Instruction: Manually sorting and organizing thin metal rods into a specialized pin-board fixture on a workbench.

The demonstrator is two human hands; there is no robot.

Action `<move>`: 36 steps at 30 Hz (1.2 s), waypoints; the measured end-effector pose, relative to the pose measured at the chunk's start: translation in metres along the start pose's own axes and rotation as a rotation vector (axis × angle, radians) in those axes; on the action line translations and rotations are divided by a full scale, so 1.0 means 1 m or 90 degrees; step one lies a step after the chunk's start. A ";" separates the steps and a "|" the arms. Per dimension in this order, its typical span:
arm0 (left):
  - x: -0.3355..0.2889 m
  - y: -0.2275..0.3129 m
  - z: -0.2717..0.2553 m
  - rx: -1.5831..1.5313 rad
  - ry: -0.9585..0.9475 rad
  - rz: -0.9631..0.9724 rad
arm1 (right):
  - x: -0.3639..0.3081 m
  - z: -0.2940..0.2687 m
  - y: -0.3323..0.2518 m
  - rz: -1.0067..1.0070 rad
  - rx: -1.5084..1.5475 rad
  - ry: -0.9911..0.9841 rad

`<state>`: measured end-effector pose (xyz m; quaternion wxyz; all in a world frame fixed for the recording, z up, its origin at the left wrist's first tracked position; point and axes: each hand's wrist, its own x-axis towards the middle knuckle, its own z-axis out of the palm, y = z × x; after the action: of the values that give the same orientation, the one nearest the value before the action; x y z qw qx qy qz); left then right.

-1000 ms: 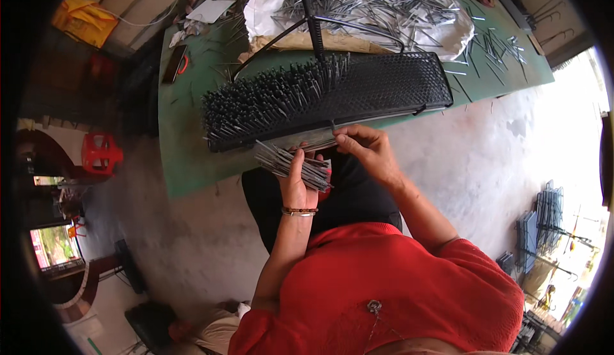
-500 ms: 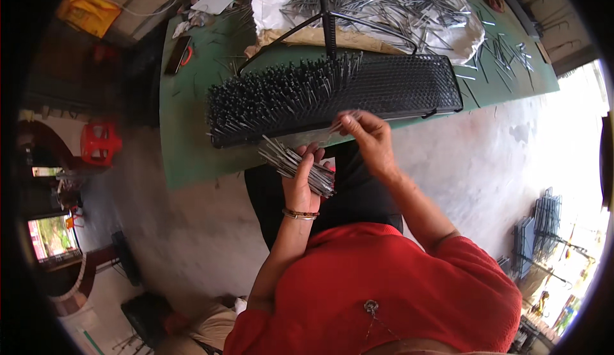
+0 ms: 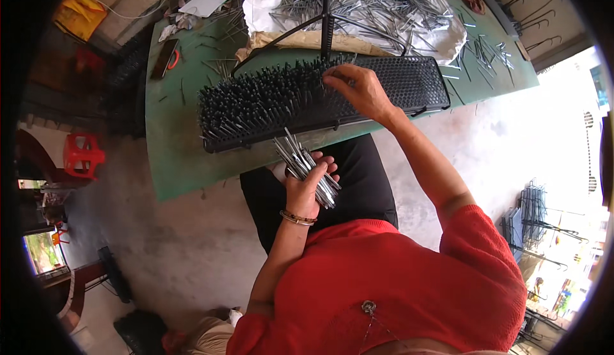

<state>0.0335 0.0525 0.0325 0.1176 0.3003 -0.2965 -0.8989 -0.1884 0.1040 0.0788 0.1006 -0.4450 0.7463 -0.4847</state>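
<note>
A bundle of thin metal rods (image 3: 306,166) lies across my left hand (image 3: 308,185), its fingers and thumb wrapped round it, just in front of the table edge. My right hand (image 3: 359,90) is over a long black perforated rack (image 3: 403,86), fingertips pinched together at the border between its filled and bare holes. Whatever sits between those fingertips is too small and hidden to make out. Several dark rods (image 3: 256,102) stand tilted and close together in the rack's left part, while the right part shows bare holes.
Behind the rack, a white sack (image 3: 262,3) is spread under a heap of loose rods (image 3: 364,0). A black metal stand (image 3: 326,16) rises there. More rods (image 3: 489,54) lie scattered on the green table (image 3: 176,163). A red stool (image 3: 83,155) stands left; wire racks (image 3: 532,214) stand right.
My right hand has moved up and away from me, from the rack's near edge onto the rack. My left hand, still round the rods, has lowered slightly. The view has shifted a little.
</note>
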 end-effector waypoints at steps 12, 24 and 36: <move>0.004 -0.006 -0.005 0.006 -0.015 0.000 | -0.004 0.017 0.007 0.049 0.023 0.072; 0.004 -0.004 -0.006 0.055 -0.048 -0.049 | -0.004 0.025 0.006 -0.074 -0.033 0.084; 0.003 -0.007 -0.008 0.072 -0.056 -0.047 | -0.011 0.030 0.012 -0.258 -0.125 0.058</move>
<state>0.0355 0.0531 0.0222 0.0543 0.2774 -0.3405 -0.8968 -0.1709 0.0945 0.0509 -0.0766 -0.5708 0.6892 -0.4397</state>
